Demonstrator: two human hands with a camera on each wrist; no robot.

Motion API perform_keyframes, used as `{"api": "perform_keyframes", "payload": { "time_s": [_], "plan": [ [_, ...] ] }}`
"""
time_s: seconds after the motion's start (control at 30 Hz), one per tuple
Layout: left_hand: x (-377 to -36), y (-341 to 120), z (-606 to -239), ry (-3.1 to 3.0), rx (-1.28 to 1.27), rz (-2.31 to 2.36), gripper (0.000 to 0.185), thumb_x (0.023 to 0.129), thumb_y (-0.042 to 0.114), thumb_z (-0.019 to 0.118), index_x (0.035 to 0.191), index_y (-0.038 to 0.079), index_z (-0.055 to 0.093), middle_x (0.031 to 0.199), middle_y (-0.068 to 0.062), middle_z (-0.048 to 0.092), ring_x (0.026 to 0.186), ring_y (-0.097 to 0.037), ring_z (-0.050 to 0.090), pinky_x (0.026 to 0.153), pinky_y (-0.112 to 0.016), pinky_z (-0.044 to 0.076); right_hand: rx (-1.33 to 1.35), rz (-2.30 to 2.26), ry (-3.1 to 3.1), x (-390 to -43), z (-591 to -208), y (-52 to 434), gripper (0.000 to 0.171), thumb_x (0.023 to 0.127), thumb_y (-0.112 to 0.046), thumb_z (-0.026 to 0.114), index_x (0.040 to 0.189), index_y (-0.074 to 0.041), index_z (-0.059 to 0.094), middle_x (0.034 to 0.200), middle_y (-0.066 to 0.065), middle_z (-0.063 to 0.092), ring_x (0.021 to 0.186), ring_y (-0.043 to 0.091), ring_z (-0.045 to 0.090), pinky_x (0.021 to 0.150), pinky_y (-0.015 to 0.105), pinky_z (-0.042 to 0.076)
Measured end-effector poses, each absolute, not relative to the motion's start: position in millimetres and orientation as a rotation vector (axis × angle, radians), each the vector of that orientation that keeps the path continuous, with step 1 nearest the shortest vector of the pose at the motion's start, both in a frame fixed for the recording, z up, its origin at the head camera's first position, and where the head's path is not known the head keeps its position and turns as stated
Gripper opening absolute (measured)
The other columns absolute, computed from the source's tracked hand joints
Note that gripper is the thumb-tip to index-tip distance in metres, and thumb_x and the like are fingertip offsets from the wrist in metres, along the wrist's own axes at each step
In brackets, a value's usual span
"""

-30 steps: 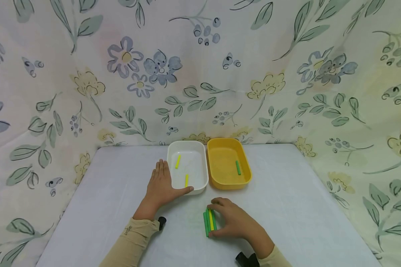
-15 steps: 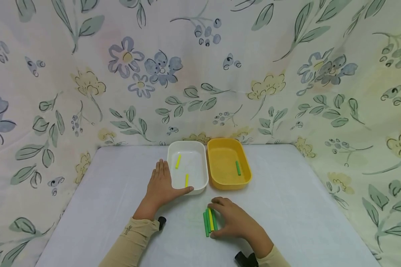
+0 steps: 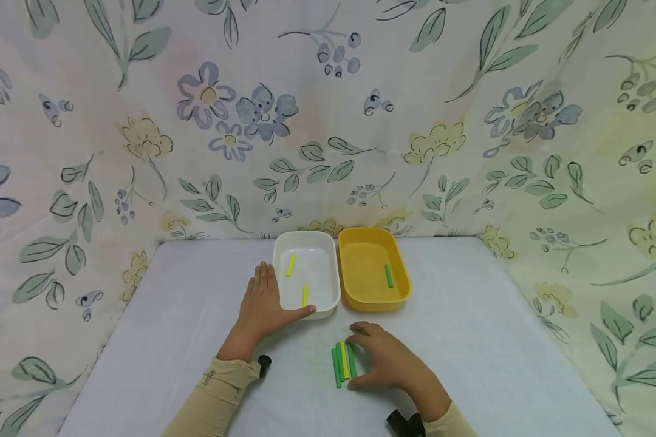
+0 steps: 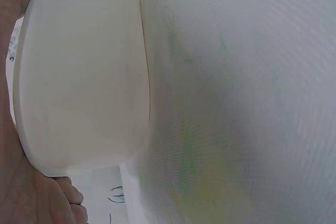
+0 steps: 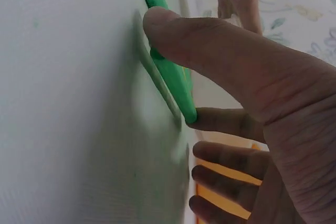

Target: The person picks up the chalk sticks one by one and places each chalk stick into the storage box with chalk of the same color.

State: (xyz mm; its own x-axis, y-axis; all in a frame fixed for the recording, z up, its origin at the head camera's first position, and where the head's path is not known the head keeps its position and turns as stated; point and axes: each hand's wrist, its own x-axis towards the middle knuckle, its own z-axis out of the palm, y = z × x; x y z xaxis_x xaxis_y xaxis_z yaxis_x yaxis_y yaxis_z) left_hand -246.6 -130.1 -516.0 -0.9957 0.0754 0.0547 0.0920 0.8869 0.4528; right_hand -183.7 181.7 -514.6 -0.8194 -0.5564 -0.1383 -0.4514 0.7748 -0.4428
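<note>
Right hand (image 3: 385, 364) pinches a green stick (image 5: 170, 72) betw. thumb & forefinger, at the stick bundle (image 3: 343, 363) on the table (image 3: 470, 340). Left hand (image 3: 262, 303) flat, fingers straight, against the white tray (image 3: 306, 243).

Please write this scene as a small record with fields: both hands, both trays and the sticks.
left hand: flat on the table beside the white tray, thumb along its near wall
right hand: thumb and a finger pinch a green stick in the bundle of sticks
white tray: holds two yellow sticks
yellow tray: holds one green stick
bundle of sticks: green and yellow, lying together on the table
</note>
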Motion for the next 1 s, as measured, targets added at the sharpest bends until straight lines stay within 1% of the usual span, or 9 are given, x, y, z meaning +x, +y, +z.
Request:
{"api": "perform_keyframes", "payload": {
  "time_s": [0.17,0.33,0.4,0.53,0.6,0.77,1.0],
  "plan": [
    [-244.7,-130.9,-514.6,-3.013,-0.139,-0.726,0.155,0.07,0.097,0.064,0.166,-0.01,0.005,0.176,-0.029,0.0,0.166,-0.044,0.003,0.133,-0.058,0.013,-0.791,-0.635,2.752,-184.8,-510.3,182.8,0.08,0.073,-0.063,0.092,0.138,-0.023,0.068,0.159,0.005,0.053,0.149,0.029,0.049,0.12,0.053,0.045],
    [-244.4,-131.3,-513.9,-3.001,-0.147,-0.722,0.154,0.07,0.096,0.065,0.166,-0.011,0.007,0.176,-0.03,0.002,0.165,-0.045,0.005,0.133,-0.059,0.014,-0.797,-0.72,2.821,-188.7,-498.6,183.9,0.081,0.074,-0.058,0.093,0.141,-0.02,0.067,0.152,0.004,0.057,0.137,0.025,0.056,0.114,0.052,0.05],
    [-244.9,-130.7,-513.7,-2.996,-0.15,-0.726,0.154,0.07,0.096,0.065,0.166,-0.011,0.007,0.176,-0.03,0.002,0.165,-0.045,0.005,0.133,-0.059,0.014,-0.796,-0.77,2.84,-190.2,-492.7,184.4,0.082,0.075,-0.054,0.094,0.143,-0.018,0.067,0.151,0.004,0.058,0.136,0.025,0.056,0.113,0.052,0.051],
    [-245.7,-129.3,-513.1,-3.005,-0.149,-0.739,0.155,0.071,0.096,0.064,0.166,-0.01,0.005,0.176,-0.03,0.0,0.166,-0.045,0.003,0.133,-0.059,0.013,-0.787,-0.863,2.837,-191.9,-485.6,184.7,0.083,0.075,-0.05,0.096,0.145,-0.017,0.066,0.152,0.005,0.057,0.139,0.027,0.055,0.114,0.054,0.05],
    [-245.8,-128.8,-512.5,-3.011,-0.147,-0.742,0.155,0.07,0.096,0.065,0.166,-0.01,0.004,0.176,-0.029,0.0,0.166,-0.044,0.002,0.133,-0.059,0.012,-0.758,-0.883,2.806,-192.4,-486.3,184.4,0.083,0.075,-0.05,0.096,0.145,-0.018,0.066,0.153,0.004,0.057,0.139,0.027,0.054,0.116,0.054,0.048],
    [-245.4,-128.0,-511.4,-3.017,-0.141,-0.75,0.155,0.07,0.096,0.065,0.166,-0.01,0.004,0.176,-0.029,-0.001,0.166,-0.044,0.002,0.133,-0.058,0.012,-0.719,-0.795,2.736,-192.9,-497.3,184.2,0.082,0.074,-0.059,0.093,0.142,-0.022,0.067,0.153,0.002,0.057,0.141,0.025,0.053,0.117,0.054,0.047],
    [-245.1,-128.2,-511.5,-3.019,-0.135,-0.74,0.155,0.07,0.096,0.064,0.166,-0.009,0.004,0.176,-0.029,-0.001,0.166,-0.044,0.002,0.134,-0.058,0.012,-0.817,-0.7,2.724,-191.4,-511.1,185.3,0.078,0.072,-0.06,0.094,0.135,-0.021,0.07,0.153,0.009,0.056,0.145,0.031,0.05,0.119,0.055,0.045]
  ]
}}
